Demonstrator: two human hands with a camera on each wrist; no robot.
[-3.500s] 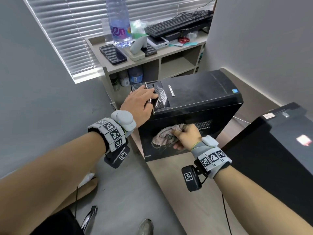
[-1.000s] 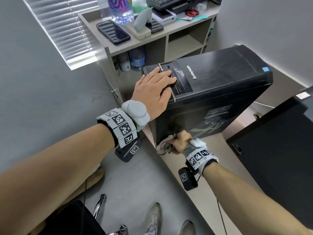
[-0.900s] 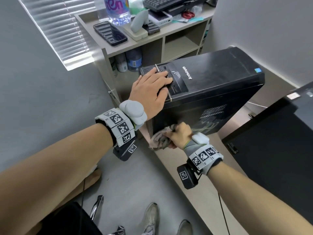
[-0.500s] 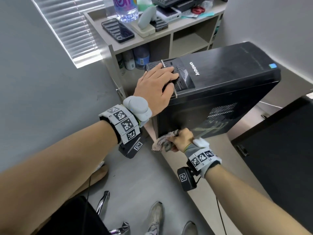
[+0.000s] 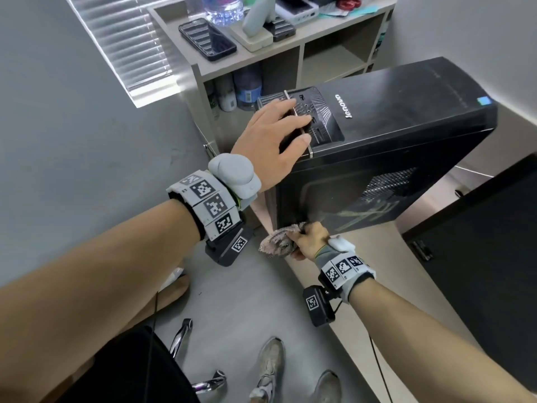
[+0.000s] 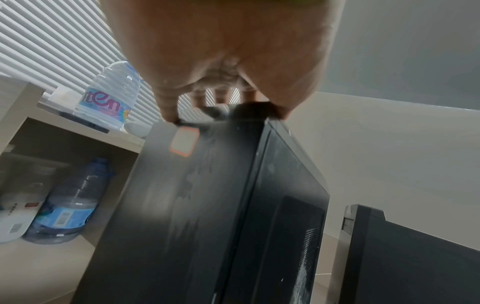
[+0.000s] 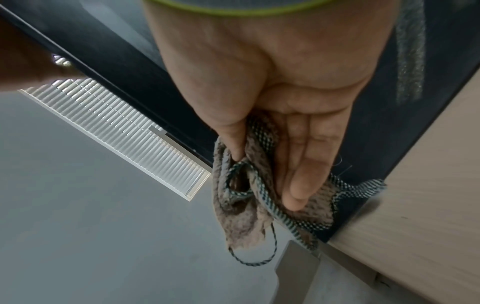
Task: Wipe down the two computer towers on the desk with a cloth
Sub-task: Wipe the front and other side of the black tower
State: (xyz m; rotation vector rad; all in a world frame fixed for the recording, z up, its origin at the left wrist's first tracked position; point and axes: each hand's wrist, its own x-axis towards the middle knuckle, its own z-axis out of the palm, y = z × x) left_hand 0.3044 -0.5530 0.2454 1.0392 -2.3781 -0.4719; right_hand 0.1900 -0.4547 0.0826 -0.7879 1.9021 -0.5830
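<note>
Head view takes in a beige desk (image 5: 343,289) carrying two black computer towers. The Lenovo tower (image 5: 392,132) stands tilted at the desk's near corner, its front panel turned upward, with smeared streaks across the side panel. The second tower (image 5: 479,280) stands just to its right, apart from it, its dark side facing the camera. Behind them a low shelf unit (image 5: 319,45) holds a phone (image 5: 207,39) and a water bottle (image 6: 106,98) on top, with more bottles in the cubby below.

The left hand (image 5: 270,141) lies flat on the upper front corner of the Lenovo tower, fingers (image 5: 293,119) straight and spread over the port panel, holding nothing. The right hand (image 5: 308,239) is at the tower's bottom front corner, near the desk edge, with thumb and fingers (image 7: 306,164) pinching a crumpled brownish cloth (image 7: 241,209) against the lower side panel. A loose thread (image 7: 259,259) dangles from the cloth's striped hem.
</note>
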